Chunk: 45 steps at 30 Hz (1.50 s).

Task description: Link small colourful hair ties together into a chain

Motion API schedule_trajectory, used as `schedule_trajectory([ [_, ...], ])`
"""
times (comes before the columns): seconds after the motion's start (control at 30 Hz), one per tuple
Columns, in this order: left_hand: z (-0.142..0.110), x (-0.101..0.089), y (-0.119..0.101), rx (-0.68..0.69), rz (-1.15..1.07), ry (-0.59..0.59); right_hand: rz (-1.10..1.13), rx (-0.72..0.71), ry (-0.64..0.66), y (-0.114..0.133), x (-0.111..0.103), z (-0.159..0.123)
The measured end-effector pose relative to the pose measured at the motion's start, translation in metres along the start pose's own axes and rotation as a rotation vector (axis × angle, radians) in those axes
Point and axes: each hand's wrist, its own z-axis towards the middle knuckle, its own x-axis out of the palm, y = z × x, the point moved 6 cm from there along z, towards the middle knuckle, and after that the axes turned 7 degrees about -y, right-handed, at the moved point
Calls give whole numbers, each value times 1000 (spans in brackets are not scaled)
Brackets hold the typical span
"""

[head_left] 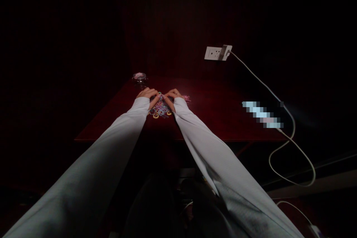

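Observation:
Both my arms, in light grey sleeves, stretch out over a dark red table (217,119). My left hand (148,94) and my right hand (173,95) meet fingertip to fingertip above a pile of small coloured elastic bands (160,111). The fingers of both hands are curled and pinched together on a small band between them; the band itself is too small to see clearly. More bands (186,99) lie just right of my right hand.
A small glass jar (139,78) with pink bands on top stands at the table's far left. A wall socket (214,52) holds a white charger (226,52) whose cable (290,134) loops down at the right. The surroundings are very dark.

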Motion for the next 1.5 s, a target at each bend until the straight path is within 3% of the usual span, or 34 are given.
schedule_trajectory([
  [0.1, 0, 0, 1, -8, 6, 8, -24, -24, -20, 2, -1, 1],
  [0.17, 0, 0, 1, -8, 5, 18, -75, -47, -103, -3, -12, 4],
  [0.3, -1, -3, 0, -39, 13, -8, -253, 23, -491, -43, -70, 10],
  [0.4, -2, -4, -2, -42, 34, 0, -348, 115, -616, -79, -109, 7],
  [0.5, -3, -3, 1, -71, 74, -6, -439, 171, -507, -94, -120, 4],
  [0.63, -3, -2, 11, -141, 125, -18, -524, 173, -278, -87, -106, 0],
  [0.7, -3, -2, 15, -174, 146, -27, -553, 161, -226, -82, -101, 0],
  [1.0, -13, -16, 13, -299, 166, -83, -662, 111, -133, -71, -97, -2],
  [1.17, -24, -22, 10, -365, 128, -34, -692, 122, -182, -62, -104, -5],
  [1.27, -30, -26, 12, -453, 94, -82, -707, 120, -191, -57, -106, -8],
  [1.5, -35, -32, 38, -654, -155, -189, -743, 123, -237, -55, -110, -19],
])
